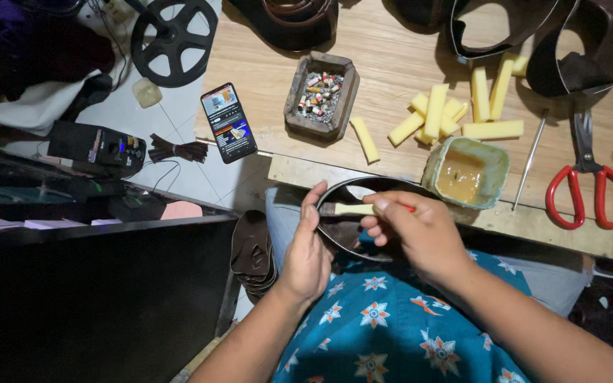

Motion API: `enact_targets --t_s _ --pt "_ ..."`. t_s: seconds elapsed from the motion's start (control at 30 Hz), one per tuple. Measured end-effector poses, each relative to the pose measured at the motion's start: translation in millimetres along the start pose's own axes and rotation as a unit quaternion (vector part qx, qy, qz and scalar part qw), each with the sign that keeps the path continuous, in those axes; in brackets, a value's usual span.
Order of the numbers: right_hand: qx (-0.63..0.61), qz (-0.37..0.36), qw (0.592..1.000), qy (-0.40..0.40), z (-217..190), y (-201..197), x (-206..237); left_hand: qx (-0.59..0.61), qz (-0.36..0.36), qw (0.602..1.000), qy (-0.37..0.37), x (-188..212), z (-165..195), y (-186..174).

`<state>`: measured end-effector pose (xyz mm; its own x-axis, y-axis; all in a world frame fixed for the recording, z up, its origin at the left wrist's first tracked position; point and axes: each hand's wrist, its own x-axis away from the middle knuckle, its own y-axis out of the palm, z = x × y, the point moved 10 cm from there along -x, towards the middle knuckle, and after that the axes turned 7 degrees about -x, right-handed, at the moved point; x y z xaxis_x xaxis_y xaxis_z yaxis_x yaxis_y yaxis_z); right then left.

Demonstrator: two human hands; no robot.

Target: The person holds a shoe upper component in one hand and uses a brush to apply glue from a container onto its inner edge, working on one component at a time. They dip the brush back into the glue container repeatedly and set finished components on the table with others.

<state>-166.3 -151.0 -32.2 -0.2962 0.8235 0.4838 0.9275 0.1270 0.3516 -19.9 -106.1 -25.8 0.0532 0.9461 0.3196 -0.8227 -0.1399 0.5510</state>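
My left hand (308, 248) grips the left edge of a curved dark brown leather band (343, 230) held over my lap. My right hand (420, 230) holds a small brush (345, 209) with a pale wooden handle, its bristles touching the inside of the band. An open tub of tan glue (466, 171) sits just beyond my right hand at the near edge of the wooden workbench (391, 64).
On the bench lie several yellow foam sticks (438, 113), red-handled scissors (590, 184), a thin metal awl (530, 162), a tray full of butts (321, 96), a phone (228, 122) and more leather bands (498, 28). A stack of leather pieces (253, 255) and a black cabinet (94, 298) stand at my left.
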Motion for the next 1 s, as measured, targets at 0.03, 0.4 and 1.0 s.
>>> enact_targets --t_s 0.03,0.4,1.0 --pt "-0.039 0.002 0.999 0.010 2 -2 -1 0.004 -0.001 1.000 -0.002 0 -1 0" --pt "0.334 0.175 0.873 -0.310 -124 -75 60 0.059 0.064 0.991 -0.105 1 -14 -33" --pt "0.553 0.123 0.752 -0.337 -122 -86 34 0.050 0.138 0.988 -0.050 4 20 -52"
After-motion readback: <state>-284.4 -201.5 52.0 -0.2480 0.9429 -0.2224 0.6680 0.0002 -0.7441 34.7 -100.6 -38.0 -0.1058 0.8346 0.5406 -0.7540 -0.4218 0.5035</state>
